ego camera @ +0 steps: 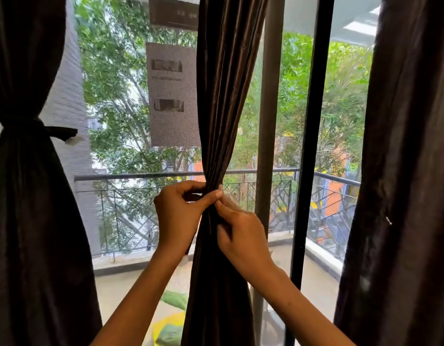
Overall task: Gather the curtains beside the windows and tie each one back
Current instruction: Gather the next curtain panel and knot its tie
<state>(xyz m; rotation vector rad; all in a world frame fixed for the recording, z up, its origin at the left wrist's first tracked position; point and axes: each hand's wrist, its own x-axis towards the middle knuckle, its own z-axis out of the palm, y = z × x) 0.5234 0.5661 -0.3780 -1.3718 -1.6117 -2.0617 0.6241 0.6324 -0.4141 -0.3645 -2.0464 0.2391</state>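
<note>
Centrally, both hands pinch the gathered middle curtain point(223, 96) at its waist: left hand point(178, 216), right hand point(243, 236). Left curtain point(28, 196) tied; right curtain point(403, 171) hangs loose. Balcony railing point(265, 172) beyond the glass.

Little can be read. Above the hands' grip and to its left, a brown rectangular sign point(174, 12) at the top of the window pane carries pale characters seen in reverse, too blurred to make out. Below it, a grey rectangular paper notice point(173, 94) on the glass shows dark printed blocks, illegible from behind.
</note>
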